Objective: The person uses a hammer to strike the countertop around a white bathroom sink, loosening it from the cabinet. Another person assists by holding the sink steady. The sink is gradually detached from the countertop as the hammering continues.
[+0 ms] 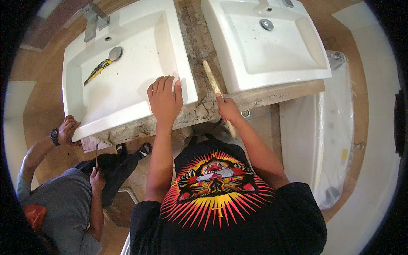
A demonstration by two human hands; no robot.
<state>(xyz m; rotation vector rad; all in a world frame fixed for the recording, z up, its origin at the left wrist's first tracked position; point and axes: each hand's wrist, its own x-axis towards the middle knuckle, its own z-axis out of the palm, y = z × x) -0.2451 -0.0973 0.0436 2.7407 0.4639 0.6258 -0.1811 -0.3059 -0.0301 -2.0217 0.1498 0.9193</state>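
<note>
On the left sink [131, 80], near its front corner, the left hand [165, 101] lies palm-down, fingers extended; the right hand [228, 109], apart, grips a wooden stick [211, 77]

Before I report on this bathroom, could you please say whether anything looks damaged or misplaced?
The countertop between the left washbasin and right washbasin looks broken and rubbly, not smooth. A utility knife lies in the left one, an odd place for a tool.
</note>
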